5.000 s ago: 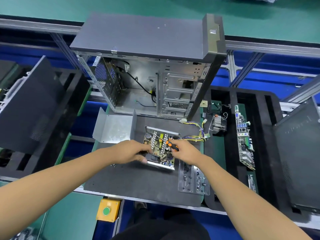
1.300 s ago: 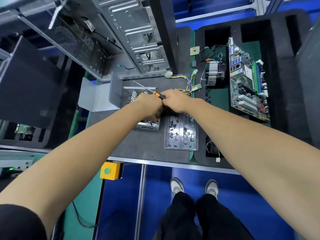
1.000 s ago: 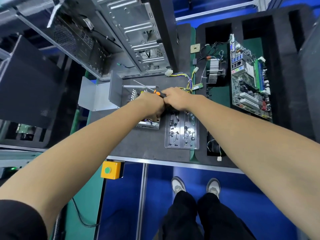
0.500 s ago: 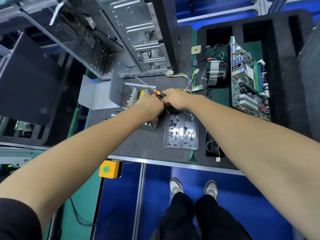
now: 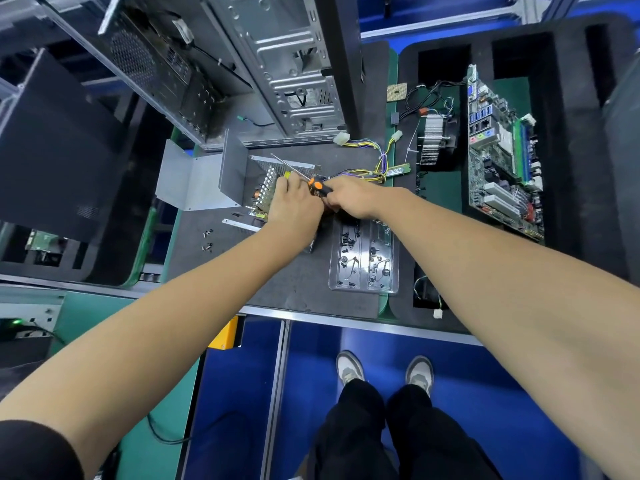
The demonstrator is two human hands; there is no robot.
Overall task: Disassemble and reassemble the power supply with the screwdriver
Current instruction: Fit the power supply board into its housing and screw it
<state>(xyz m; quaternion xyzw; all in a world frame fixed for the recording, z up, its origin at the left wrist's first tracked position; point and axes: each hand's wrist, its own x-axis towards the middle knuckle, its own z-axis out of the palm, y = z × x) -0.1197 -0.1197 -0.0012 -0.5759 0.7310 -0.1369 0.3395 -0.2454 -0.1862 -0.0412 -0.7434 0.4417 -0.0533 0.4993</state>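
The opened power supply [image 5: 265, 188] lies on the dark mat, its circuit board and heatsink fins exposed. Its grey metal cover [image 5: 194, 181] stands just left of it. My left hand [image 5: 294, 206] grips the power supply from above and hides its near half. My right hand [image 5: 349, 199] holds the orange-and-black screwdriver [image 5: 317, 185], whose metal shaft points up-left over the board. The tip of the shaft lies near the unit's far edge. A bundle of yellow and purple wires [image 5: 367, 168] runs from the unit to the right.
A clear screw tray [image 5: 363, 261] sits below my right hand. Loose screws [image 5: 207, 240] lie on the mat at left. An open computer case [image 5: 263, 71] stands behind. A heatsink [image 5: 433, 140] and motherboard [image 5: 502, 161] rest in black foam at right.
The power supply's board side has tipped up toward the cover and my left hand has shifted over it. The right hand still holds the screwdriver in nearly the same place.
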